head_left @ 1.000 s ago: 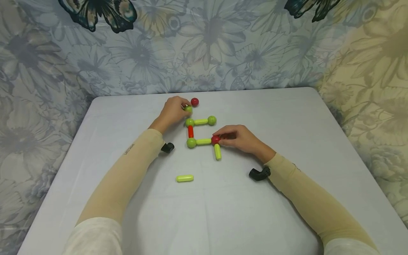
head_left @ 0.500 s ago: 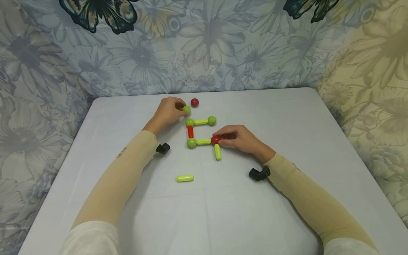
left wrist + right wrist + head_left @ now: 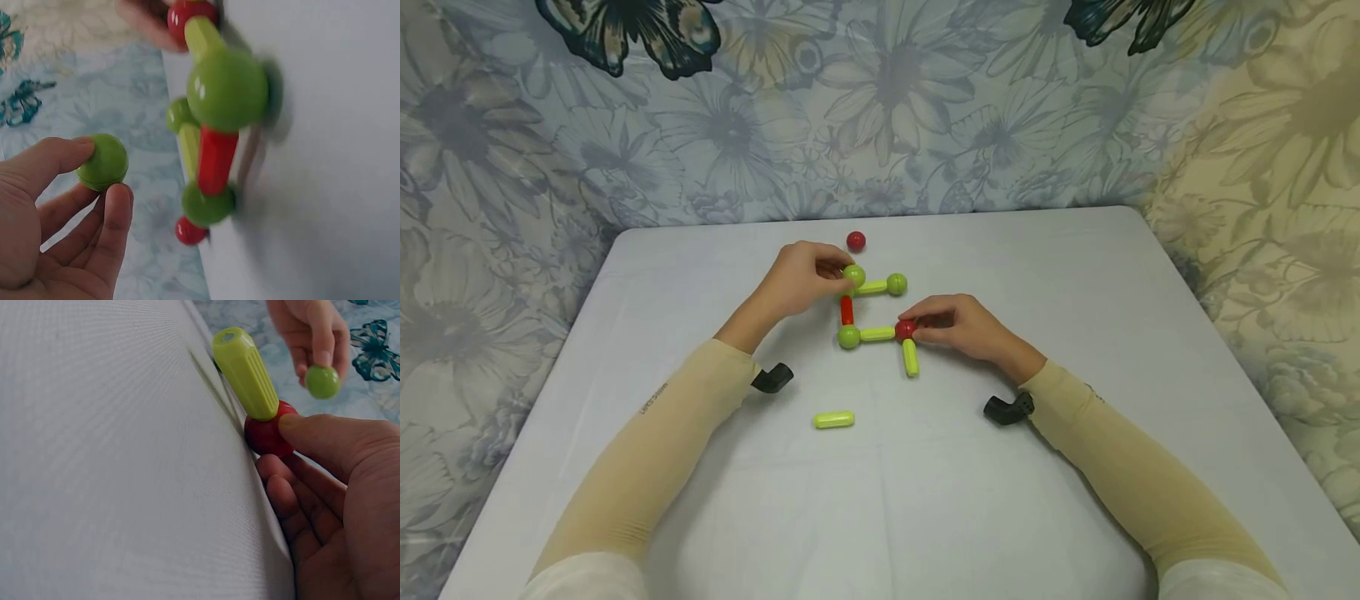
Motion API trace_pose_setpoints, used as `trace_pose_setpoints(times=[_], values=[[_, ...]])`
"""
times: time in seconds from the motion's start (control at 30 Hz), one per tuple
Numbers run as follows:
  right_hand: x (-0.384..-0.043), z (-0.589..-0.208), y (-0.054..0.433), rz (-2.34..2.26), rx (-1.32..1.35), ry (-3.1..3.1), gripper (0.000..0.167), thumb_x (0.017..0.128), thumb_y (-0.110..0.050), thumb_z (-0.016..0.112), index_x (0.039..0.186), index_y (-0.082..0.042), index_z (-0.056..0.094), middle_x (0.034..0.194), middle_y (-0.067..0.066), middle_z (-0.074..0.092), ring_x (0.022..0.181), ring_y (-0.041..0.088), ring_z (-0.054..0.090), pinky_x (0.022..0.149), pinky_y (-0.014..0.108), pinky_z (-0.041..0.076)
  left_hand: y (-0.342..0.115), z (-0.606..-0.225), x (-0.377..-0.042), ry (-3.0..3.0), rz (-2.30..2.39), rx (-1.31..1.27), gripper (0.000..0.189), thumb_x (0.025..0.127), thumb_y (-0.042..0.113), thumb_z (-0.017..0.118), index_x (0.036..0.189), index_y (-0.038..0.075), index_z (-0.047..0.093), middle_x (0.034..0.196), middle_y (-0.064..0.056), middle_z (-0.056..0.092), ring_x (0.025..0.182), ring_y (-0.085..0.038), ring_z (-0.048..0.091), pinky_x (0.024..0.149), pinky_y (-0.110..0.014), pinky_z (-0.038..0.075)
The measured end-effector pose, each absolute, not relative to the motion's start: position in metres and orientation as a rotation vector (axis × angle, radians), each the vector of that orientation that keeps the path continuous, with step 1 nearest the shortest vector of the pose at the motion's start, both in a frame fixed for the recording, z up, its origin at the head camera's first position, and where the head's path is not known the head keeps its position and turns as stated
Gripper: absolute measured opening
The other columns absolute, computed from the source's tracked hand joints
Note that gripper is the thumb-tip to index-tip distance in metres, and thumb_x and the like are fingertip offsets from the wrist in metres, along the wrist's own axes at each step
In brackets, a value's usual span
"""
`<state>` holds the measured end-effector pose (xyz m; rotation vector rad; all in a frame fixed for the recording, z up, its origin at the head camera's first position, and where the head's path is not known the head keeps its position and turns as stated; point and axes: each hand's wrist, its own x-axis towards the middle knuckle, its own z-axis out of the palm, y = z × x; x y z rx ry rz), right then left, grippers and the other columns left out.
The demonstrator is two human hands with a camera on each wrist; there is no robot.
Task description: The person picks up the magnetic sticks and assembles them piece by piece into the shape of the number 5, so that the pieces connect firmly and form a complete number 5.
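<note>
My left hand pinches a green ball between thumb and fingers, held up off the table. In the head view this ball overlaps a corner of a joined figure of balls and rods. The figure has a red rod, lime rods, a green corner ball and a green end ball. With thumb and fingers, my right hand grips the figure's red ball. From that ball a lime rod sticks out toward the near side, its outer end bare.
A loose red ball lies near the far edge of the white-covered table. Nearer me lies a loose lime rod. Black wrist cameras jut from both sleeves. A flower-patterned wall stands behind.
My left hand has drawn the green ball away from beside the loose red ball, first a little left, then right and nearer, over the figure's corner. The right hand stays on its red ball.
</note>
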<state>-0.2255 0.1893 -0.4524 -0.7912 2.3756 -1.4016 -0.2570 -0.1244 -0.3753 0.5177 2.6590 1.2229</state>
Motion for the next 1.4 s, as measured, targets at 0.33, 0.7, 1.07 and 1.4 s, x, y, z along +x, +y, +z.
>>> trace_pose_setpoints(times=[0.33, 0.7, 1.07, 1.4], values=[[-0.227, -0.454, 0.189, -1.416, -0.792, 2.372, 0.030, 0.099, -0.014, 0.082, 0.129, -0.016, 0.082, 0.123, -0.001, 0.077, 0.113, 0.018, 0.069, 0.100, 0.039, 0.054, -0.105, -0.370, -0.210, 2.573, 1.252, 0.742, 0.028, 0.093, 0.016, 0.088, 0.119, 0.008, 0.081, 0.100, 0.000, 0.075, 0.089, -0.018, 0.069, 0.086, -0.035, 0.057], [-0.227, -0.453, 0.190, -1.447, -0.794, 2.347, 0.029, 0.099, -0.012, 0.082, 0.128, -0.014, 0.082, 0.124, 0.000, 0.077, 0.112, 0.020, 0.070, 0.096, 0.031, 0.055, -0.089, -0.377, -0.174, 2.529, 1.168, 0.840, 0.026, 0.091, 0.012, 0.089, 0.117, 0.009, 0.082, 0.098, 0.006, 0.076, 0.085, -0.009, 0.070, 0.081, -0.031, 0.059], [-0.227, -0.455, 0.189, -1.454, -0.793, 2.333, 0.030, 0.099, -0.013, 0.082, 0.129, -0.014, 0.081, 0.125, 0.000, 0.077, 0.114, 0.019, 0.069, 0.098, 0.031, 0.054, -0.076, -0.391, -0.151, 2.466, 1.153, 0.897, 0.027, 0.091, 0.009, 0.088, 0.117, 0.007, 0.081, 0.104, 0.006, 0.075, 0.085, -0.002, 0.069, 0.083, -0.025, 0.058], [-0.226, -0.454, 0.190, -1.442, -0.752, 2.355, 0.029, 0.098, -0.015, 0.083, 0.127, -0.019, 0.083, 0.126, -0.003, 0.077, 0.115, 0.017, 0.069, 0.098, 0.032, 0.055, -0.064, -0.404, -0.136, 2.472, 1.054, 0.867, 0.032, 0.091, 0.013, 0.090, 0.121, 0.004, 0.082, 0.099, 0.005, 0.077, 0.082, 0.000, 0.069, 0.078, -0.022, 0.057]])
